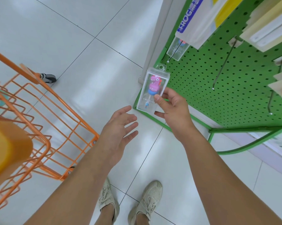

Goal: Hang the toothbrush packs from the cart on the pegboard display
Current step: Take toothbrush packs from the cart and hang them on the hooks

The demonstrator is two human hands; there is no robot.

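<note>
Two bare forearms reach into view from the lower edge, with no sleeves, watch, bracelet or rings on what shows of them. The left hand [120,125] and the right hand [172,106] are both uncovered — no gloves. Below the forearms, on the pale tiled floor [72,38], stand two low lace-up shoes in an off-white, beige tone with a mesh-like woven upper. The left shoe [107,200] lies partly under the left forearm; the right shoe [149,200] sits just beside it and shows its rounded toe and laces fully. The ankles above the shoes are bare — no socks show.
</note>
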